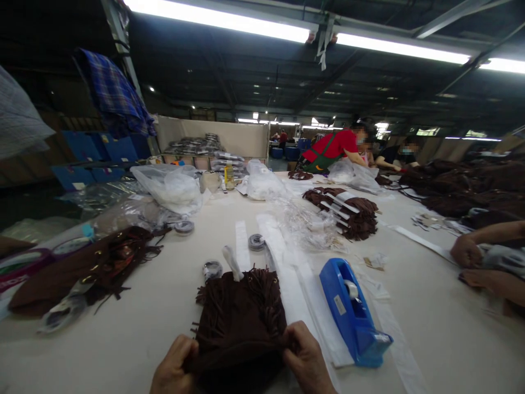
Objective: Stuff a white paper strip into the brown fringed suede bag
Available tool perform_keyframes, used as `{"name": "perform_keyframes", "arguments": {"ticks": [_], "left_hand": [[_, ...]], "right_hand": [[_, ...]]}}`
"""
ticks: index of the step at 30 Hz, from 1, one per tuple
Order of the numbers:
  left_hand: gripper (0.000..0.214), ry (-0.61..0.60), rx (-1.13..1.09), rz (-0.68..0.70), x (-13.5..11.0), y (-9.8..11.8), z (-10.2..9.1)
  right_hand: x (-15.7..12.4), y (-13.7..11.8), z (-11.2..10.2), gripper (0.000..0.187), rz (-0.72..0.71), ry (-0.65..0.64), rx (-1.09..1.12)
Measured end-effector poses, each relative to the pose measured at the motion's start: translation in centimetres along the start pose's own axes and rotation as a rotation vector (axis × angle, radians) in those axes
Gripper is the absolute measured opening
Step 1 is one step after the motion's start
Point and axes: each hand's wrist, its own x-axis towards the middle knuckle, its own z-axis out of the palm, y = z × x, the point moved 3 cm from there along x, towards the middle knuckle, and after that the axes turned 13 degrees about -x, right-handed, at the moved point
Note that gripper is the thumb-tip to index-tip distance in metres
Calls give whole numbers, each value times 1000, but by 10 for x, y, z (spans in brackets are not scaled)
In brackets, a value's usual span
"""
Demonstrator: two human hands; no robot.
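A dark brown fringed bag (241,323) lies on the pale table in front of me, its near edge lifted and spread. My left hand (175,364) pinches its near left corner, and my right hand (307,355) grips the near right corner. Out of the far side of the bag sticks a white wrapped strip (233,264). Just beyond it are a plastic-wrapped coil (212,269) and a second grey coil (257,242). Right of my right hand stands a blue tape dispenser (348,312) with a roll in it.
Another brown bag (82,268) lies at the left beside tape rolls (30,260). Stacked fringed pieces (344,210) with white strips sit beyond the dispenser. Clear plastic bags (168,186) line the back. A co-worker's hand (467,250) is at the right; a person in red (334,150) leans over the table.
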Motion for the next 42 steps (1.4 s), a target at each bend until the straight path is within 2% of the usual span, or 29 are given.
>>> {"name": "perform_keyframes", "arguments": {"ticks": [3, 6, 9, 11, 14, 18, 22, 25, 29, 32, 35, 39, 42], "left_hand": [[11, -46, 24, 196, 5, 5, -2], [11, -86, -15, 241, 3, 9, 0], [12, -124, -47, 155, -3, 5, 4], [10, -83, -48, 47, -6, -2, 5], [4, 0, -92, -100, -8, -11, 6], [8, -91, -142, -169, -4, -15, 7], [7, -76, -83, -191, -3, -23, 1], [11, -81, -29, -107, -2, -24, -3], [18, -22, 53, 137, -1, -10, -7], [9, -19, 84, 279, -2, 0, -9], [14, -91, 84, 311, -5, -4, -13], [33, -227, 88, 386, -6, -6, -17], [23, -277, 84, 250, 4, 4, -19]], "right_hand": [[1, -7, -4, 12, -60, 43, -4], [2, -8, -6, 13, -66, 52, -20], [2, -1, -4, 14, -2, 44, -59], [2, 3, -3, 15, 14, 42, -73], [1, 4, -2, 16, -47, 64, -32], [0, 2, 2, 17, -112, 19, 51], [1, 5, 9, 16, -57, -46, 44], [1, 5, 12, 19, -58, -104, 31], [1, 0, 11, 26, -152, -145, -85], [1, -6, 4, 26, -263, -93, -160], [2, -16, -5, 26, -402, -14, -222], [7, -31, -14, 30, -480, -113, -260], [15, -39, -20, 25, -447, -184, -281]]}}
